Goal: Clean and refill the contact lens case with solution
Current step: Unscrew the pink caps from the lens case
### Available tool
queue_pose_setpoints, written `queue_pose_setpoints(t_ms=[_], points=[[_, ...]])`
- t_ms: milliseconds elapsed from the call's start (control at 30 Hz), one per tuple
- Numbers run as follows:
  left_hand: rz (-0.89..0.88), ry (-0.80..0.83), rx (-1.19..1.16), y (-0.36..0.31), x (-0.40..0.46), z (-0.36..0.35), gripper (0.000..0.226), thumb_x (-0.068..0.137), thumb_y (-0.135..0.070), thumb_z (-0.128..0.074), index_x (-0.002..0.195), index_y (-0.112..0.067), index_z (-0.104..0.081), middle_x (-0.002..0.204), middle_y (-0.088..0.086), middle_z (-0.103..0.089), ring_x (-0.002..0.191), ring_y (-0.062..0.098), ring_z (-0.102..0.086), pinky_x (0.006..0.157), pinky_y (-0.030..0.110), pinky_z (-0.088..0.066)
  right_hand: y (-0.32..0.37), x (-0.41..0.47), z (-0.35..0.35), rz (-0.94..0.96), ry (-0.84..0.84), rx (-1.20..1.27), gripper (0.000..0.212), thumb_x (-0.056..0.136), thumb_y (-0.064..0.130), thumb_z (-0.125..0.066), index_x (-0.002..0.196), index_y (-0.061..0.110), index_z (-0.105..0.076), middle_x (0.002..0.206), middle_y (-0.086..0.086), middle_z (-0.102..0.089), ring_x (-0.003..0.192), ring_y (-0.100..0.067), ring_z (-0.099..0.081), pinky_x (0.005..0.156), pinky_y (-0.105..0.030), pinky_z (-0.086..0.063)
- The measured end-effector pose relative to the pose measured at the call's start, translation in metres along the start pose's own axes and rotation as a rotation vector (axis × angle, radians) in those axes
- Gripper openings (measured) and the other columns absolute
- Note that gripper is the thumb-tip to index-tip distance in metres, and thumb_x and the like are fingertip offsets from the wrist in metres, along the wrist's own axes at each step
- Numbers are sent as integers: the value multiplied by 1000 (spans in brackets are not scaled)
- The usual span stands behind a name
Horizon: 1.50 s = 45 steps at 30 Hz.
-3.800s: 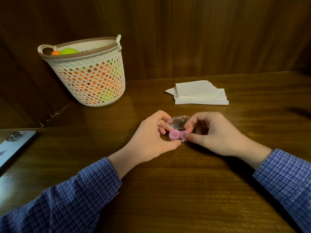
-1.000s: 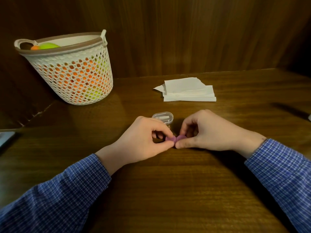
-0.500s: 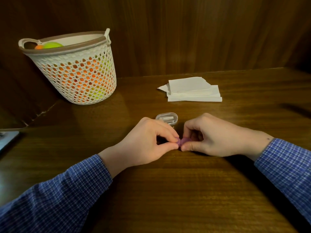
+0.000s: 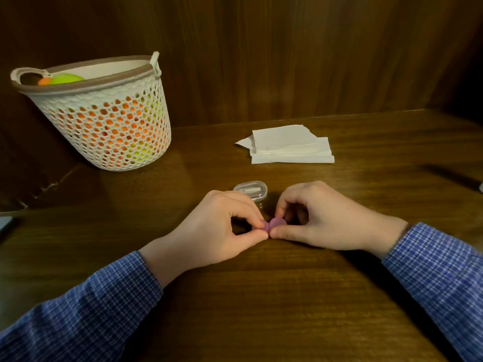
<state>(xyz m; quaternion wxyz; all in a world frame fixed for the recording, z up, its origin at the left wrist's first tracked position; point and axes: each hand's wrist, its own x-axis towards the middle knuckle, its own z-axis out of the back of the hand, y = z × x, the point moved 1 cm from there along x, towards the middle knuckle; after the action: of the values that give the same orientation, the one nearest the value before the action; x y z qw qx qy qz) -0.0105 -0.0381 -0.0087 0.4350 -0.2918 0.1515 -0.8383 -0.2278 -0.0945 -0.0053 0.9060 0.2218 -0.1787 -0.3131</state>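
A small pink contact lens case [image 4: 274,222] with two round caps lies on the wooden table [image 4: 261,309] between my hands. My left hand [image 4: 214,236] pinches its left cap with thumb and forefinger. My right hand [image 4: 324,218] pinches its right cap the same way. Most of the case is hidden by my fingers. Just behind the hands stands a clear plastic box [image 4: 250,189] with white pieces inside, apart from both hands.
A stack of white paper tissues [image 4: 290,145] lies further back. A white mesh basket [image 4: 104,121] with orange and green items stands at the back left by the wooden wall. A dark object's shadow [image 4: 449,176] shows at the right edge.
Since 3.8 s ago the pink case has come out of the clear box, which now stands behind my hands. Over the last second both hands stay pinching the caps with small finger shifts.
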Motion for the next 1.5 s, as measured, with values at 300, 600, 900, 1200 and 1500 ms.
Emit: queue_pose_setpoints(t_ms=[300,600,900,1200,1500], points=[[3,30,-14,-1,1,2,12,88,-24,-81,99,-21,-84,98,-12,-78,96,3,-72,87,20,-56,2,0,-1,-19,10,72,20,80,46,-80,95,33,-76,91,17,-68,85,-2,-64,72,-17,-54],[11,31,-51,-1,0,3,12,87,-22,-82,98,-19,-84,98,-10,-78,95,3,-72,83,16,-56,-3,-1,3,-29,68,195,32,83,29,-83,111,32,-68,93,15,-73,82,-5,-67,70,-22,-56],[32,60,-52,1,2,5,13,87,-22,-83,99,-20,-84,98,-11,-78,94,2,-72,83,17,-56,0,2,1,-13,17,9,33,74,62,-74,89,33,-77,84,16,-69,80,-4,-64,65,-18,-53],[42,67,-75,1,2,5,13,87,-21,-83,99,-19,-84,98,-10,-78,95,3,-72,84,14,-54,-1,1,2,6,97,68,18,85,39,-79,101,33,-76,96,17,-66,88,-3,-63,71,-13,-49],[39,69,-64,3,2,5,13,87,-22,-83,99,-21,-84,98,-12,-77,95,2,-71,84,14,-54,0,-1,1,-52,9,224,28,77,31,-87,101,31,-73,91,12,-73,83,-8,-68,75,-30,-60]])
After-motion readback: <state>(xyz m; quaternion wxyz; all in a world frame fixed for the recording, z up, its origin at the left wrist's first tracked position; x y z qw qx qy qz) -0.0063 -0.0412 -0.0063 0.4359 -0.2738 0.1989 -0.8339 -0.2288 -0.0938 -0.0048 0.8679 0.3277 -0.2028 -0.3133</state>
